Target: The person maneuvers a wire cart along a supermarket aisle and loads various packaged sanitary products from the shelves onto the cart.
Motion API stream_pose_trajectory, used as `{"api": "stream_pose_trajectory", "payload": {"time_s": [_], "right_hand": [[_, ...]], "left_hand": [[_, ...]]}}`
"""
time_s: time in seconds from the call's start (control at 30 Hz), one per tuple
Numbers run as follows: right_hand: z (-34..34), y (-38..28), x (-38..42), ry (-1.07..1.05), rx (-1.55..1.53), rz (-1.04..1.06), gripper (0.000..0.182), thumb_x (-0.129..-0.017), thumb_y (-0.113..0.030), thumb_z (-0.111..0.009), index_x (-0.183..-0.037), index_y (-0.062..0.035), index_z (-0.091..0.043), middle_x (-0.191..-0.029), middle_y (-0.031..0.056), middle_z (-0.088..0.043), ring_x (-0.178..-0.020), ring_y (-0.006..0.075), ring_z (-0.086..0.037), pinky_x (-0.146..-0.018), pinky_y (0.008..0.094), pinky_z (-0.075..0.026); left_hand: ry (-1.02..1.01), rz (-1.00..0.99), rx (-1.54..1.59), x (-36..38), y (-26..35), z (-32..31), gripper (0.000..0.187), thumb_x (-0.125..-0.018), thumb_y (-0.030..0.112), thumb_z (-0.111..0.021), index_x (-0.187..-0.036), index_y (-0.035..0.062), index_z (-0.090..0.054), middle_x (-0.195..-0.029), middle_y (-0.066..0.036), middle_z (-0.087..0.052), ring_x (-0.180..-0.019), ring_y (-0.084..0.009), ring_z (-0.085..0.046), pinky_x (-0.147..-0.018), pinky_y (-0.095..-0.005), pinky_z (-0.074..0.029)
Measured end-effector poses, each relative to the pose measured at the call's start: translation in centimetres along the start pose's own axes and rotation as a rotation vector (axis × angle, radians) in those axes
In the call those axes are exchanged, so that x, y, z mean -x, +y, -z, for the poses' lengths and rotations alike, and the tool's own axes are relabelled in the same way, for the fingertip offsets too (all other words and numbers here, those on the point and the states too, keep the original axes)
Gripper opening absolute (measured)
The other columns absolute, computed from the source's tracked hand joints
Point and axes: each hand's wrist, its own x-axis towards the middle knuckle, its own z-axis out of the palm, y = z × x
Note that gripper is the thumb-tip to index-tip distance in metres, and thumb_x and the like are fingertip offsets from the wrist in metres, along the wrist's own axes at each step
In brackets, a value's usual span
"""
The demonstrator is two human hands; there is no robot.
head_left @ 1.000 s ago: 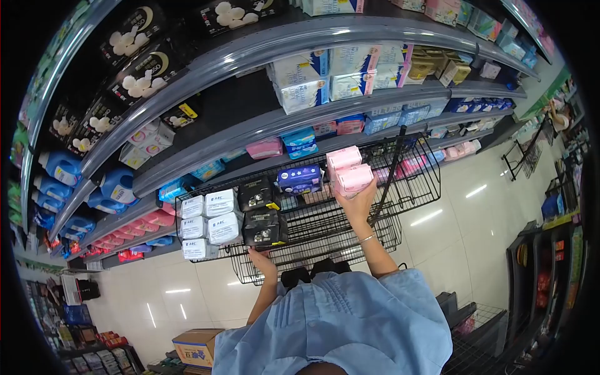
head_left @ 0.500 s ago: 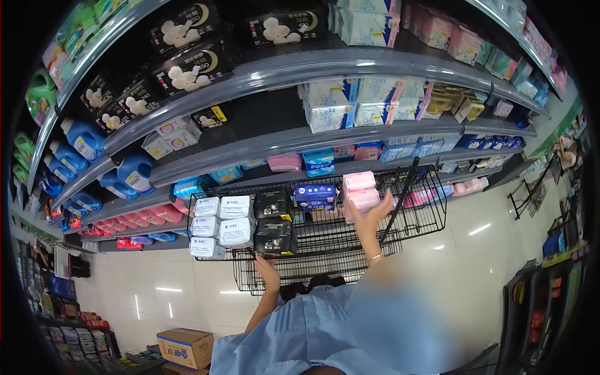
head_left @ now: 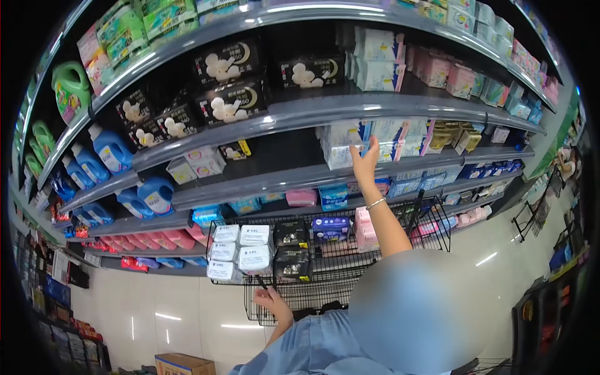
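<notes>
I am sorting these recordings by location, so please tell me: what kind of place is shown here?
Most likely a supermarket aisle. Long shelves hold rows of packaged goods and blue detergent bottles, and a wire cart loaded with packs stands before them. The right hand reaches to a shelf.

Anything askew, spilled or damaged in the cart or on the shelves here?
Nothing stands out. The packs in the cart sit in tidy stacks, and the shelf goods stand in rows. The right hand reaches up to the white packs on the shelf; the left hand rests on the cart's near edge. No spill shows on the floor.
</notes>
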Motion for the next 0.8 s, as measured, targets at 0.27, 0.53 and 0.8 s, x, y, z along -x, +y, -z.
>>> {"api": "stream_pose_trajectory", "payload": {"time_s": [0.27, 0.53, 0.8], "right_hand": [[0.7, 0.8, -0.8, -0.113, 0.003, -0.008, 0.076, -0.072, -0.016, -0.068, -0.133, 0.0062, -0.027, -0.130, 0.0251, -0.037, -0.122, 0.0386, -0.032, -0.104, 0.0441, -0.026], [1.5, 0.5, -1.4, -0.263, 0.065, -0.038, 0.079, -0.072, -0.014, -0.063, -0.136, 0.0079, -0.022, -0.138, 0.0265, -0.029, -0.129, 0.0397, -0.025, -0.108, 0.0428, -0.018], [0.7, 0.9, -1.5, -0.243, 0.072, -0.035, 0.080, -0.070, -0.007, -0.063, -0.136, 0.0092, -0.019, -0.136, 0.0280, -0.028, -0.127, 0.0417, -0.025, -0.107, 0.0456, -0.018]], "left_hand": [[-0.836, -0.873, -0.203, -3.8, 18.7, -17.9, 0.058, -0.085, 0.000, -0.048, -0.137, -0.0043, -0.023, -0.139, -0.024, -0.032, -0.131, -0.0329, -0.032, -0.108, -0.0382, -0.024], [-0.952, -0.734, -0.267, -11.2, 19.3, -34.1, 0.089, -0.076, 0.019, -0.067, -0.140, -0.0068, -0.011, -0.139, -0.029, -0.030, -0.129, -0.0417, -0.029, -0.110, -0.0422, -0.017], [-1.161, -0.578, -0.319, -12.4, 21.2, -37.0, 0.102, -0.064, 0.026, -0.082, -0.138, -0.0043, -0.018, -0.136, -0.023, -0.037, -0.126, -0.0302, -0.038, -0.104, -0.0347, -0.032]]}}
